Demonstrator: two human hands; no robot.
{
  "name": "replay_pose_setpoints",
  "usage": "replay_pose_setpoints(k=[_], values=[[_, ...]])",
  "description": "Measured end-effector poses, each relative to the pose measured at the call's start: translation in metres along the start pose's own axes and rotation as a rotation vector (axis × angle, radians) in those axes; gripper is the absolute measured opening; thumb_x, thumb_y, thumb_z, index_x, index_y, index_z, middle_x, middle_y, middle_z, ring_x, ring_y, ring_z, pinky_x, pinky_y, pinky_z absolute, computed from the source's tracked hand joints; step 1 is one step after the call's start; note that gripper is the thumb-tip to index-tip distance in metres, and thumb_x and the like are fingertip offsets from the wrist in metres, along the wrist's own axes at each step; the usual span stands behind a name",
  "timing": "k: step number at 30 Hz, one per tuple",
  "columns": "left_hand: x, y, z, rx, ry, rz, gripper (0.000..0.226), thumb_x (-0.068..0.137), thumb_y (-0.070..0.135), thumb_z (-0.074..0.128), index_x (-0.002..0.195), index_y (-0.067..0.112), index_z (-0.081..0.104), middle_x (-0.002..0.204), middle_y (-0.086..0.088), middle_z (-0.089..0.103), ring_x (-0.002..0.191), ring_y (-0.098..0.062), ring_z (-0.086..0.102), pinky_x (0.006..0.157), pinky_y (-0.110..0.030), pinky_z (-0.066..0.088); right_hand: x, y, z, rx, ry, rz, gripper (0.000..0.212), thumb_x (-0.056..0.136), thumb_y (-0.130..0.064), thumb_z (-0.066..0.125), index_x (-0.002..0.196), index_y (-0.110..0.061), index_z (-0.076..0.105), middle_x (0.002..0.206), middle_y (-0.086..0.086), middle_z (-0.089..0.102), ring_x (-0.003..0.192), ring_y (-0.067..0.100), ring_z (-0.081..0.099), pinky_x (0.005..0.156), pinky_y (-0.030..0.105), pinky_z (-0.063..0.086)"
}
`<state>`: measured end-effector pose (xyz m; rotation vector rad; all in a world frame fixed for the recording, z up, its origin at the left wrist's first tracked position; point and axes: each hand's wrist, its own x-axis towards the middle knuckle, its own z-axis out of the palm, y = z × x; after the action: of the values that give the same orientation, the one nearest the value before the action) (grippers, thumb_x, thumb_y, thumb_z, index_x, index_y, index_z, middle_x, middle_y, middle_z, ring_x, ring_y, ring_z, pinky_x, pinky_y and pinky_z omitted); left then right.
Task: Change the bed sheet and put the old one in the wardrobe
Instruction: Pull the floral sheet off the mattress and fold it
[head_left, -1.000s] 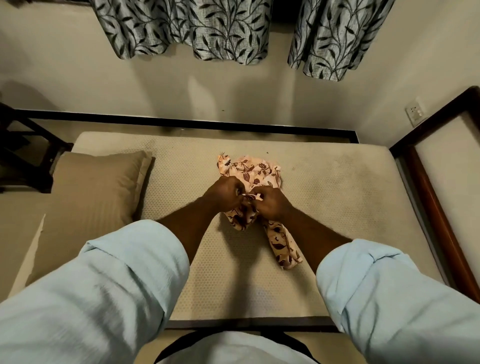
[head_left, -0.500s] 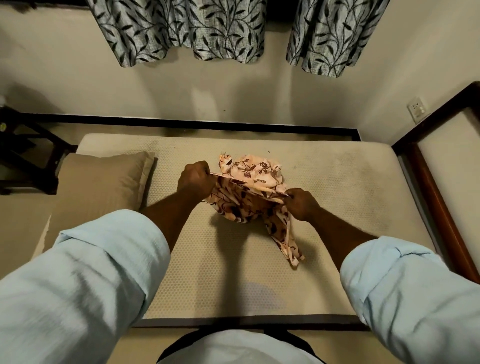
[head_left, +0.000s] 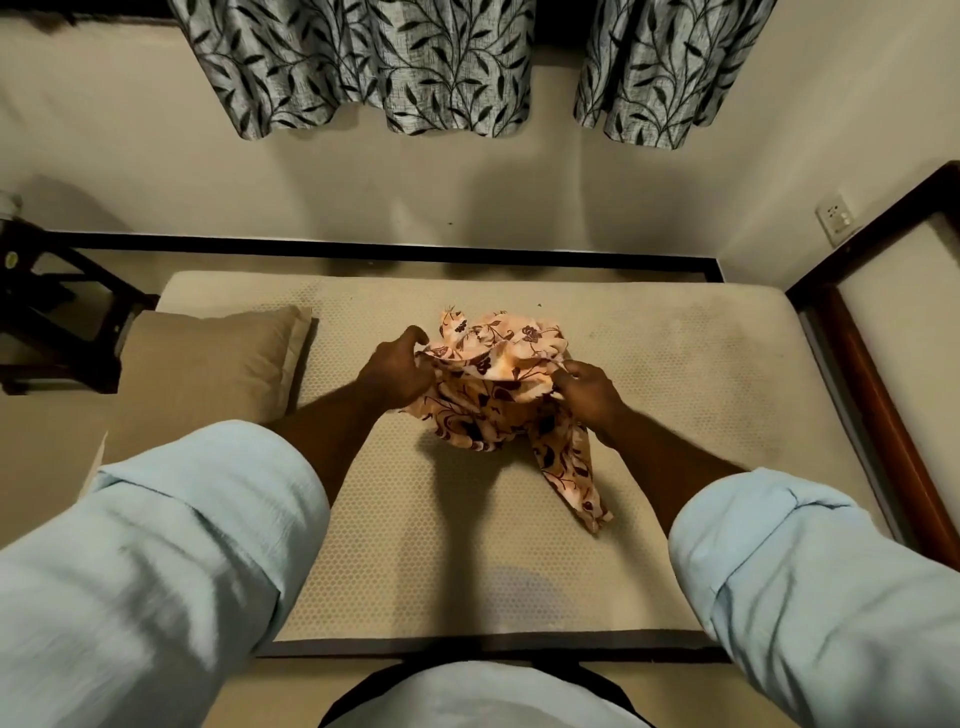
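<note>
Bare honeycomb-textured mattress (head_left: 467, 582) fills the dark bed frame (head_left: 467, 648) right in front of the person, with no sheet spread over it yet. On its middle sits the floral sheet (head_left: 493, 415), bunched in a loose heap, and one long tail (head_left: 571, 483) trails toward the near edge.

That heap is the likely trouble. Only a short stretch of edge is held, so a lift or shake could drag the whole wad up twisted. The tail could also catch underneath and hide the corners. Pulling sideways while the bulk rests on the mattress may only tighten the tangle.

Both forearms reach forward from rolled pale-blue sleeves (head_left: 171, 545). The left hand (head_left: 397, 371) curls fingers and thumb round the edge at the heap's left side. The right hand (head_left: 587, 387) pinches the same edge on the right, knuckles up, so the cloth between them runs fairly taut.

Further left a tan pillow (head_left: 208, 369) lies beside a dark stool (head_left: 52, 322). Beyond, leaf-print curtains (head_left: 363, 62) hang over the plain wall.
</note>
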<state>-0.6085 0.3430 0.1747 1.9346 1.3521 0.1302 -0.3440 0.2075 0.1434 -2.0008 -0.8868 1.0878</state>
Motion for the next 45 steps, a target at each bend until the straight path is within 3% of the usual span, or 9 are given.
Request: replay_pose_setpoints(k=[5, 11, 17, 24, 28, 31, 33, 40, 45], values=[[-0.003, 0.022, 0.023, 0.027, -0.173, 0.164, 0.080, 0.081, 0.042, 0.080, 0.150, 0.036, 0.038, 0.143, -0.011, 0.057, 0.121, -0.031, 0.060, 0.100, -0.040, 0.051, -0.006, -0.024, 0.018, -0.166, -0.273, -0.136, 0.028, 0.099, -0.043, 0.063, 0.099, -0.018, 0.076, 0.092, -0.003, 0.074, 0.086, 0.015, 0.068, 0.070, 0.026, 0.048], [0.001, 0.048, 0.038, 0.154, -0.117, 0.292, 0.010, 0.090, 0.020, 0.067, 0.095, 0.016, 0.074, 0.092, -0.003, 0.070, 0.091, -0.023, 0.067, 0.064, -0.023, 0.042, -0.001, -0.027, 0.021, -0.259, -0.364, -0.198, 0.019, 0.093, -0.035, 0.070, 0.083, -0.019, 0.073, 0.079, 0.000, 0.073, 0.073, 0.019, 0.070, 0.066, 0.032, 0.056], [0.004, 0.037, 0.025, 0.023, 0.070, 0.174, 0.010, 0.089, 0.021, 0.060, 0.091, 0.015, 0.067, 0.093, -0.004, 0.069, 0.082, -0.021, 0.063, 0.066, -0.031, 0.050, -0.009, -0.003, -0.002, -0.524, -0.369, -0.193, 0.013, 0.101, -0.029, 0.061, 0.109, -0.022, 0.070, 0.089, -0.011, 0.059, 0.083, 0.006, 0.053, 0.069, 0.020, 0.036], [0.002, 0.019, 0.010, 0.012, 0.372, -0.035, 0.011, 0.094, 0.026, 0.055, 0.090, 0.020, 0.063, 0.086, -0.007, 0.066, 0.075, -0.026, 0.064, 0.066, -0.038, 0.057, -0.008, 0.001, 0.001, -0.352, -0.261, -0.055, 0.039, 0.107, -0.043, 0.044, 0.098, -0.015, 0.070, 0.094, 0.003, 0.065, 0.089, 0.022, 0.060, 0.072, 0.031, 0.041], [0.004, 0.024, 0.000, -0.004, 0.485, -0.109, 0.009, 0.096, 0.023, 0.054, 0.094, 0.018, 0.060, 0.086, -0.007, 0.064, 0.073, -0.024, 0.061, 0.059, -0.033, 0.049, -0.008, -0.008, 0.007, -0.267, -0.207, -0.056, 0.049, 0.097, -0.058, 0.057, 0.075, -0.015, 0.065, 0.068, -0.004, 0.058, 0.061, 0.010, 0.051, 0.058, 0.027, 0.036], [0.006, 0.017, -0.013, -0.009, 0.525, -0.165, 0.012, 0.097, 0.023, 0.053, 0.100, 0.015, 0.062, 0.092, -0.011, 0.066, 0.076, -0.026, 0.060, 0.063, -0.032, 0.045, -0.010, -0.007, 0.003, -0.335, -0.240, -0.142, 0.042, 0.087, -0.062, 0.069, 0.103, -0.023, 0.073, 0.096, -0.011, 0.065, 0.084, 0.009, 0.060, 0.071, 0.025, 0.042], [0.007, 0.010, -0.022, -0.025, 0.541, -0.191, 0.016, 0.096, 0.022, 0.052, 0.105, 0.013, 0.062, 0.097, -0.014, 0.067, 0.079, -0.028, 0.059, 0.065, -0.033, 0.045, -0.009, -0.003, -0.004, -0.478, -0.260, -0.223, 0.037, 0.093, -0.040, 0.072, 0.120, -0.015, 0.071, 0.105, -0.006, 0.064, 0.098, 0.017, 0.062, 0.079, 0.024, 0.040], [0.002, -0.019, -0.036, -0.008, 0.598, -0.226, 0.016, 0.095, 0.022, 0.051, 0.102, 0.012, 0.061, 0.098, -0.017, 0.067, 0.087, -0.034, 0.063, 0.071, -0.035, 0.049, 0.003, 0.022, -0.029, -0.913, -0.127, -0.107, 0.059, 0.086, -0.045, 0.069, 0.142, -0.030, 0.056, 0.141, 0.003, 0.059, 0.128, 0.030, 0.055, 0.103, 0.043, 0.043], [-0.004, -0.028, -0.039, -0.103, 0.653, -0.347, 0.013, 0.092, 0.023, 0.048, 0.099, 0.016, 0.057, 0.095, -0.011, 0.065, 0.086, -0.034, 0.064, 0.080, -0.046, 0.060, 0.006, 0.022, -0.049, -1.006, -0.019, -0.045, 0.056, 0.086, -0.036, 0.071, 0.140, -0.031, 0.056, 0.136, 0.003, 0.061, 0.125, 0.028, 0.056, 0.104, 0.043, 0.040]])
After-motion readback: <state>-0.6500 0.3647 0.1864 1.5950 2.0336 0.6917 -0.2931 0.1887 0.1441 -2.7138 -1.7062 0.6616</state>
